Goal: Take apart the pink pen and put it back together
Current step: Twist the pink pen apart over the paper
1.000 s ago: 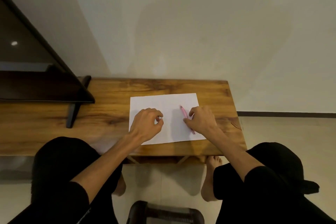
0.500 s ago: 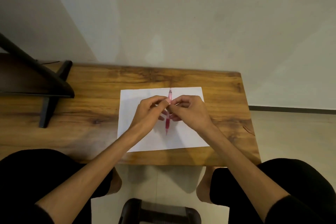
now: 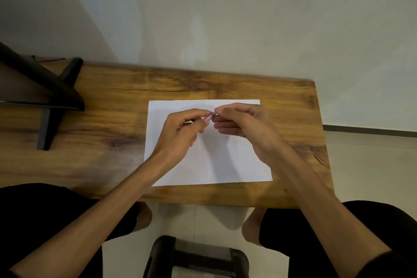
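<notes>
The pink pen [image 3: 209, 117] is held above a white sheet of paper [image 3: 225, 165] on the wooden table [image 3: 112, 124]. Only a short pink stretch shows between my fingers. My left hand [image 3: 180, 133] is closed around the pen's barrel, which is mostly hidden in the fist. My right hand [image 3: 239, 122] pinches the pen's upper end between thumb and forefinger. Both hands meet over the upper half of the sheet.
A black monitor stand [image 3: 54, 101] with a splayed foot occupies the table's left end. The wall runs along the table's far edge. A dark stool [image 3: 196, 257] sits on the floor between my knees, below the table's near edge.
The pen, picked up from the paper a second ago and held upright by both hands, is now tilted and mostly enclosed in my left fist, with my right fingers on its end.
</notes>
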